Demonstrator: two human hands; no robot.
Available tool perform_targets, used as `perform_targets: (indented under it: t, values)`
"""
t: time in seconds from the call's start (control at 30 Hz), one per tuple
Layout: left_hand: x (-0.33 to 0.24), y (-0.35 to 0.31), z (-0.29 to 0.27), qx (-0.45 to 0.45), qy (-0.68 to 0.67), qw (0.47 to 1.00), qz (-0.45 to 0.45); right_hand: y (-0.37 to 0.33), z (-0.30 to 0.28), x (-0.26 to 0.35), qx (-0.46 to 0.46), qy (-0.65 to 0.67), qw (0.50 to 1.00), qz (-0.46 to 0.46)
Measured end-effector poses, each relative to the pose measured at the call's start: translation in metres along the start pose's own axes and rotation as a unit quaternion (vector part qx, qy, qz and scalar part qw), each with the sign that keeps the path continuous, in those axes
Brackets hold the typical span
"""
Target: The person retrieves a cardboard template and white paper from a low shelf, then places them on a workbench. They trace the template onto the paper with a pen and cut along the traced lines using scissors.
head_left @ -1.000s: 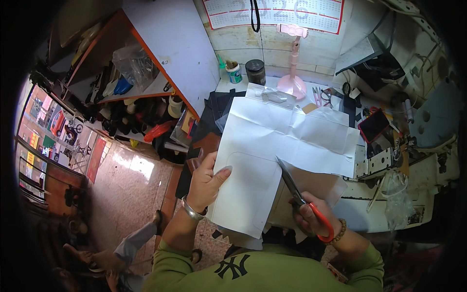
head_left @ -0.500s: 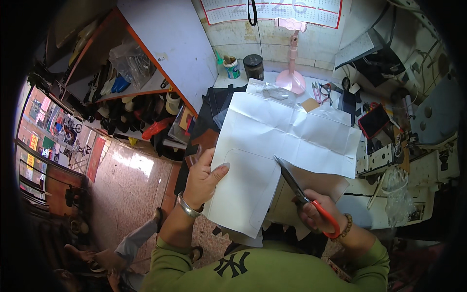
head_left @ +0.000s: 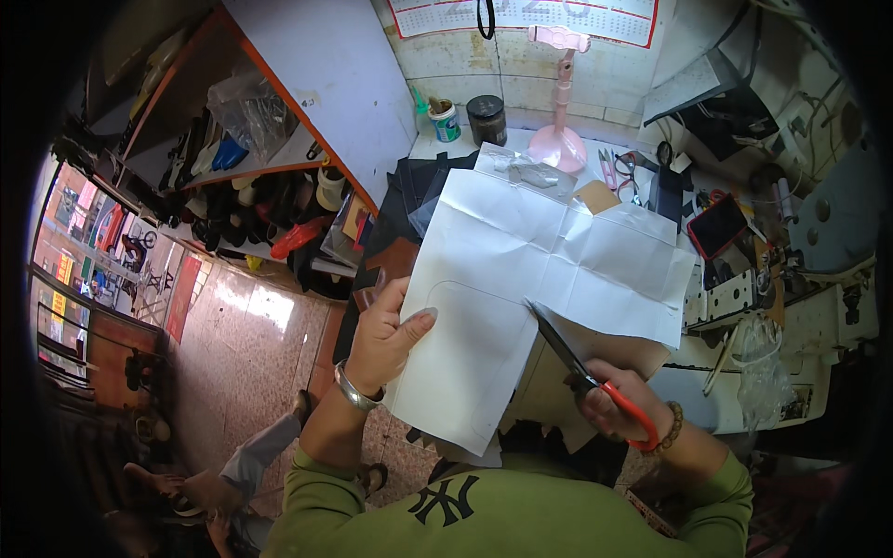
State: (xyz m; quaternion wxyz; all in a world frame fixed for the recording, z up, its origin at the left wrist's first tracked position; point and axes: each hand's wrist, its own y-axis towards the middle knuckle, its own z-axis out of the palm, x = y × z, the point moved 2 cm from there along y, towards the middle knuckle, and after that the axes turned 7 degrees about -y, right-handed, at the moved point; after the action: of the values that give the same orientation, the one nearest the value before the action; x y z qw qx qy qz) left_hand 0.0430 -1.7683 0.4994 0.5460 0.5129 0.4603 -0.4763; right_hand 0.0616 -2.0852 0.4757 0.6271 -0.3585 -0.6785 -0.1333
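Observation:
My left hand (head_left: pixel 383 339) pinches the left edge of a large white paper sheet (head_left: pixel 473 325), thumb on top and fingers underneath. The sheet is creased with folds, and a thin drawn outline with a rounded corner runs across its lower part. In my right hand (head_left: pixel 616 402) is a pair of scissors (head_left: pixel 556 342) with dark blades and red handles. Their blades are at a cut edge in the paper, the tips close to the drawn line. Below the cut, brown sheet material (head_left: pixel 595 358) shows beneath the paper.
Beyond the sheet stand a pink stand (head_left: pixel 558 144), a dark lidded jar (head_left: pixel 486 119) and a small tub (head_left: pixel 445 121). A red-edged phone (head_left: pixel 716 226) and small tools lie at right beside a machine (head_left: pixel 744 302). Shelves (head_left: pixel 270 177) rise at left; another person (head_left: pixel 246 465) sits at lower left.
The paper's lower end has swung slightly left with my left hand. My right hand has moved a little to the right, and the scissor tips stay near the same spot on the line.

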Motion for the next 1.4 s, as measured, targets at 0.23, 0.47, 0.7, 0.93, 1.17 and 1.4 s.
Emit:
perform_targets:
  t: [0.23,0.47,0.7,0.93,1.17,1.4]
  values:
    - [0.001,0.0,0.001,0.005,-0.005,1.0,-0.012,0.002,0.003,0.0,-0.012,-0.015,1.0,-0.001]
    - [-0.001,0.0,-0.002,0.012,0.022,1.0,-0.008,0.0,0.002,0.002,0.004,0.013,0.999,0.035]
    - [-0.002,0.0,-0.005,0.022,0.029,0.999,-0.01,-0.005,-0.003,0.008,0.025,0.019,0.997,0.077]
    - [-0.002,0.001,-0.007,0.05,0.007,0.998,-0.025,-0.007,-0.005,-0.003,0.1,0.207,0.971,0.061]
    - [-0.003,0.003,-0.006,0.06,0.013,0.998,-0.017,-0.011,-0.009,-0.013,0.12,0.239,0.96,0.082]
    - [-0.004,0.002,-0.005,0.049,0.05,0.997,-0.027,-0.004,0.001,-0.026,0.066,0.197,0.978,0.022]
